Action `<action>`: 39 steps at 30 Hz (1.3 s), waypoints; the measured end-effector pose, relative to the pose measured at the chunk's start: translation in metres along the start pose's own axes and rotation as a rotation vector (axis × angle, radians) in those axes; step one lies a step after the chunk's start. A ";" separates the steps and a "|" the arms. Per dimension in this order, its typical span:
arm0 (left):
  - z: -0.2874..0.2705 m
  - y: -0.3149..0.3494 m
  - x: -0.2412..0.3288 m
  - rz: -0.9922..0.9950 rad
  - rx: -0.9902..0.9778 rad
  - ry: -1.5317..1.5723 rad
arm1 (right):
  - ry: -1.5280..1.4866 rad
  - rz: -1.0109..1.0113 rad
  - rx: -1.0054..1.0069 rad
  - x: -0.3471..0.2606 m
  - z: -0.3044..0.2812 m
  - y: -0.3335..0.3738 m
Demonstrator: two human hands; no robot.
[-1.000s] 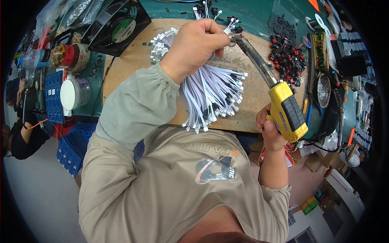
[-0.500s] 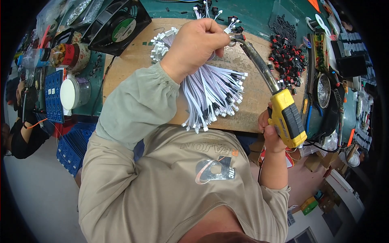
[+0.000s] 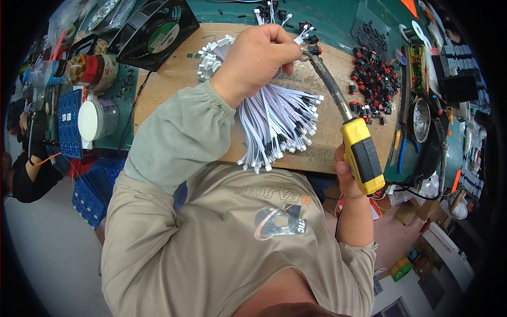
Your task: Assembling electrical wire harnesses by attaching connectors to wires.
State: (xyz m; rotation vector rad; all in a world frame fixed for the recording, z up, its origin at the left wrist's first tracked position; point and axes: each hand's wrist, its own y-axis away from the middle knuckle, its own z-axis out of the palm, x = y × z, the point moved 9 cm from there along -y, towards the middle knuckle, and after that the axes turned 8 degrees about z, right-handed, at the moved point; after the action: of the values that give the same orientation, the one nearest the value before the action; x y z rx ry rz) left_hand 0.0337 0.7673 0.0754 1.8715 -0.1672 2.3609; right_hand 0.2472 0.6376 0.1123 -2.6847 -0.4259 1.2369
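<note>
My left hand is closed in a pinch over the board, holding a thin white cable mostly hidden by the fingers. Just beyond its fingertips is a small black-and-red rocker switch. A yellow soldering iron with black tape around its grip is in my right hand, whose fingers wrap it from the left side. Its long dark barrel reaches up and left, the tip close to the switch and my left fingertips. Whether the tip touches is too small to tell. Beneath my left hand fans a bundle of white cables with plug ends.
Loose black-and-red switches are heaped at the board's right. Small black parts lie behind them. A black fan, jars and blue circuit boards stand left. A round metal tin and tools lie right.
The soldering iron's handle has swung left and slightly down, and the right hand has shifted its grip with it. The switch at the left fingertips shows more clearly now. My left hand has barely moved.
</note>
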 end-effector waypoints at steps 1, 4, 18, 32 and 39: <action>0.000 0.000 0.000 -0.001 -0.002 -0.005 | 0.000 -0.001 -0.001 0.003 0.001 0.003; 0.001 0.000 0.000 -0.004 -0.005 0.020 | -0.055 0.121 -0.024 0.021 0.004 0.008; -0.002 -0.002 -0.002 0.020 0.009 0.004 | -0.042 0.122 -0.022 0.022 0.008 0.009; -0.003 -0.001 -0.001 0.016 0.024 0.000 | -0.788 0.276 0.077 0.011 -0.010 -0.012; 0.002 0.000 -0.002 0.005 -0.052 -0.134 | -0.710 0.258 0.129 0.011 -0.016 -0.035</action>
State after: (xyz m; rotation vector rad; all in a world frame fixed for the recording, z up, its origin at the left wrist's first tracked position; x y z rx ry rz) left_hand 0.0359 0.7666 0.0735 2.0071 -0.2447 2.2118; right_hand 0.2594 0.6734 0.1238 -2.1657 -0.0619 2.1995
